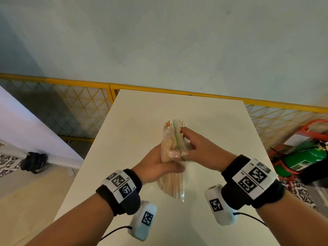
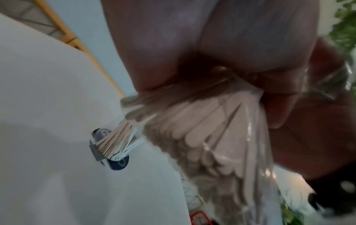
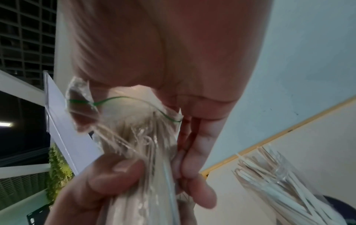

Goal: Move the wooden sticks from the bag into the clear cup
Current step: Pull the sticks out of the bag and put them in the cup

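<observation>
The wooden sticks (image 1: 169, 181) are packed inside a clear plastic bag (image 1: 174, 144) with a green zip line, held above the white table (image 1: 134, 132). The bag is gripped around its middle by the left hand (image 1: 156, 166), fingers and thumb wrapped round the bundle. Its open top is pinched by the right hand (image 1: 198, 146), thumb against fingers at the green-lined rim. On the table beside the bag, the clear cup (image 3: 285, 179) is seen in the right wrist view, with more wooden sticks already standing in it.
</observation>
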`<state>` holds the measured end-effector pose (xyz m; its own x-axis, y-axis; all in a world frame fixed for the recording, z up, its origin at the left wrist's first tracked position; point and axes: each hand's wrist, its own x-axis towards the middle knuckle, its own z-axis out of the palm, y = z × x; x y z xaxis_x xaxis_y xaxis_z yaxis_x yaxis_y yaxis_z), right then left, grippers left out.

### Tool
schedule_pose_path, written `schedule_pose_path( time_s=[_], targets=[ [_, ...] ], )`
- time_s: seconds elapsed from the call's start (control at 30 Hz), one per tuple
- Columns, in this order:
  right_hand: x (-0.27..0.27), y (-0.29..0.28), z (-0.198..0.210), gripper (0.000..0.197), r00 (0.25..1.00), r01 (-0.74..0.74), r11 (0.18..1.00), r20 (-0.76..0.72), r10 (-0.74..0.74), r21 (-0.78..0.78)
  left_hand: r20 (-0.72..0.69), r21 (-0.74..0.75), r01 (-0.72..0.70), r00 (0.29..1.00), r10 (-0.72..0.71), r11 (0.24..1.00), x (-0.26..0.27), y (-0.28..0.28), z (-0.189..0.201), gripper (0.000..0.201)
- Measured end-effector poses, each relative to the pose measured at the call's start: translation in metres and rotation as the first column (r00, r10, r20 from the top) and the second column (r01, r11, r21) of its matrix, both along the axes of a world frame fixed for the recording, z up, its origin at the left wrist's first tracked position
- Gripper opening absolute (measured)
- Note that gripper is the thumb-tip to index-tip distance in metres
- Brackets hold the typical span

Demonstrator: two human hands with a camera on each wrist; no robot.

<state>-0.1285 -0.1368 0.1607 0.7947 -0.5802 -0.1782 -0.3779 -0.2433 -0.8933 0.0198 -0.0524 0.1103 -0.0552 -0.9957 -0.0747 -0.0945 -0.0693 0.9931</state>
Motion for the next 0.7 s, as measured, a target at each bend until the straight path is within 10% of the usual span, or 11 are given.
schedule_pose_path(
  time_s=[0.37, 0.7],
  targets=[
    [0.002, -0.005, -0.016, 0.042, 0.994, 0.093, 0.994, 0.044, -0.096, 0.059, 0.187, -0.057, -0.006, 0.982, 0.017, 0.998, -0.002, -0.004, -0.008, 0.045],
    [0.003, -0.005, -0.011, 0.026, 0.921, 0.244, 0.929, 0.232, -0.312, 0.279, -0.247, 0.047, -0.151, 0.956, 0.158, 0.987, 0.013, 0.001, -0.013, 0.053]
  ],
)
